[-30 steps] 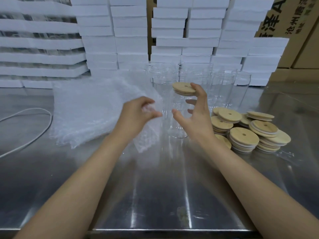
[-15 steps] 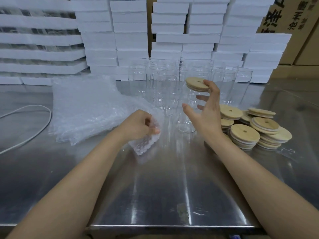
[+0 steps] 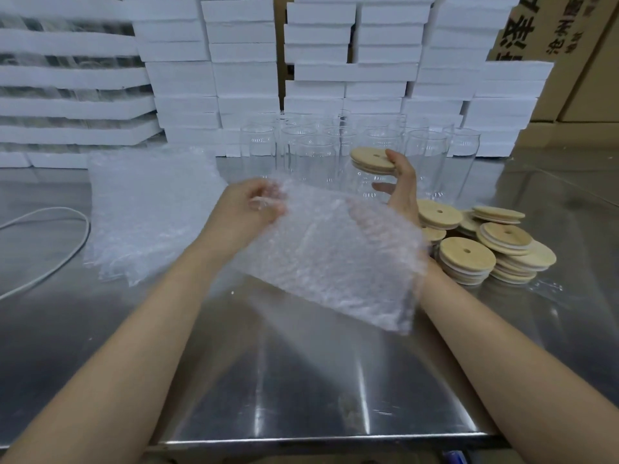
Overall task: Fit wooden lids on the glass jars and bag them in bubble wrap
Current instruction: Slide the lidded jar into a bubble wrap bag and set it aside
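Note:
My left hand pinches the top corner of a bubble wrap bag lifted above the steel table. The bag drapes over my right wrist and hides the lower part of that hand. My right hand grips a clear glass jar fitted with a wooden lid, held upright behind the bag's far edge. Several open glass jars stand in rows behind. Stacks of wooden lids lie at the right.
A pile of bubble wrap bags lies on the left of the steel table. A white cable curves at the far left. White foam boxes are stacked along the back, cardboard cartons at the right.
My left hand has pulled one bubble wrap bag off the pile and raised it toward the middle, spread over my right wrist. The right hand still holds the lidded jar.

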`<action>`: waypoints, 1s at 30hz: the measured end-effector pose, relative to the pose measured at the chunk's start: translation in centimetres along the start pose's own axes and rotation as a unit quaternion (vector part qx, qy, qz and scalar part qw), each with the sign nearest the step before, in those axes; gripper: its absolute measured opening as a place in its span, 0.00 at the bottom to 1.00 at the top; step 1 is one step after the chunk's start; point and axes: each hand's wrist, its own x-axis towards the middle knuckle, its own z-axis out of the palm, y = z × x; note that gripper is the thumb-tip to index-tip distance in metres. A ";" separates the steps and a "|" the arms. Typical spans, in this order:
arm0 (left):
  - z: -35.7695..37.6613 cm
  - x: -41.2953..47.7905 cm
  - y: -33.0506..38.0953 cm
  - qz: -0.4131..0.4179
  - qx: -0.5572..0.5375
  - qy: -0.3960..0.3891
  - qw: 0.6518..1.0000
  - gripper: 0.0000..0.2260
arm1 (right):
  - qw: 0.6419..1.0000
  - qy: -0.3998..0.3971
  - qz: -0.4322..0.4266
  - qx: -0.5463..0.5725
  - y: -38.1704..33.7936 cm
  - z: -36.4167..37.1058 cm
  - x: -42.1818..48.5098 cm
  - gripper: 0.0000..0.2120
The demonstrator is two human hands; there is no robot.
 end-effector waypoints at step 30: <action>5.8 -2.1 -0.9 -0.043 -0.006 0.003 0.999 0.11 | 0.931 0.202 -0.014 0.303 -4.4 -0.6 0.4 0.29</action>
